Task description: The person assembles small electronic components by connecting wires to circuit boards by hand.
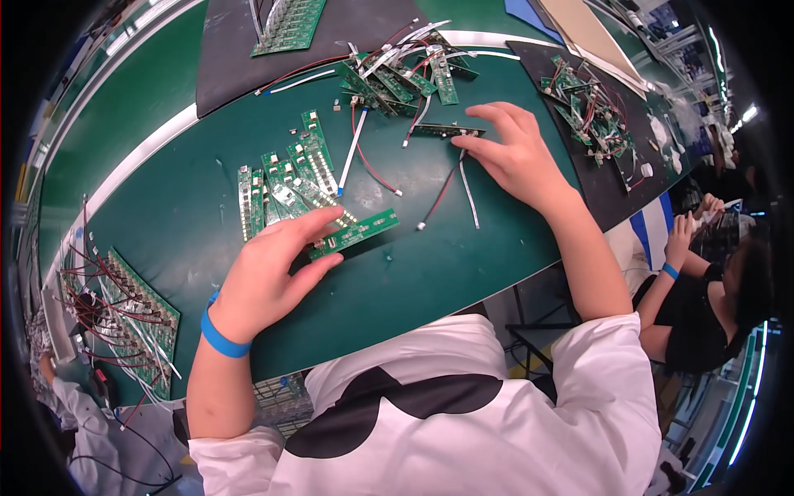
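Note:
My left hand [285, 263] holds a narrow green circuit board [368, 229] between thumb and fingers, its free end pointing right above the table. To the right, the thumb and forefinger of my right hand [514, 155] close around one end of another circuit board [440, 130], seen nearly edge-on. A red-and-black wire [438, 198] and a white ribbon cable [470, 194] trail from that board toward me. Beyond my left hand lie several narrow circuit boards [285, 178] side by side. A tangled pile of wired boards [397, 78] sits farther back.
A black mat [600, 186] at right bears more wired boards [589, 112]. Another dark mat [227, 50] lies far left with a board panel [289, 29]. A wired board panel [149, 306] rests at the left table edge. Another person [703, 289] sits at right.

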